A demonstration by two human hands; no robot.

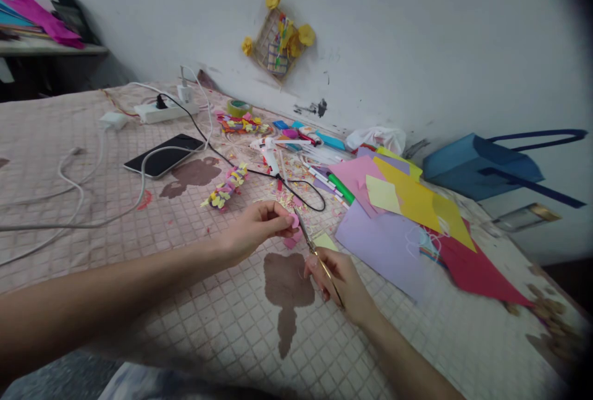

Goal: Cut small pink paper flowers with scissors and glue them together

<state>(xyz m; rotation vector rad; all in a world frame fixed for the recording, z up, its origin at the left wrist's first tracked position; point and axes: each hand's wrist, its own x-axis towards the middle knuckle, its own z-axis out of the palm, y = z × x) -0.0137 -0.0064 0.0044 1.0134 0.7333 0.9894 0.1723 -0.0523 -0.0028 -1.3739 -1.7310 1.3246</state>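
My left hand (262, 227) pinches a small pink paper piece (295, 220) between thumb and fingertips. In my right hand (340, 279) is a pair of scissors (311, 244) with gold handles, its blades pointing up beside the pink piece. Whether the blades touch the paper I cannot tell. Beneath the hands lie a darker pink paper scrap (291, 240) and a pale yellow paper piece (325, 241). Just beyond my left hand rests a strip of small yellow, pink and purple paper flowers (225, 187).
A glue gun (267, 154) with a black cord stands behind the hands among scattered paper bits. Coloured sheets, including a lilac sheet (375, 245), spread to the right. Left are a tablet (164, 155), white cables and a power strip (160, 111). A blue bag (482, 165) sits by the wall.
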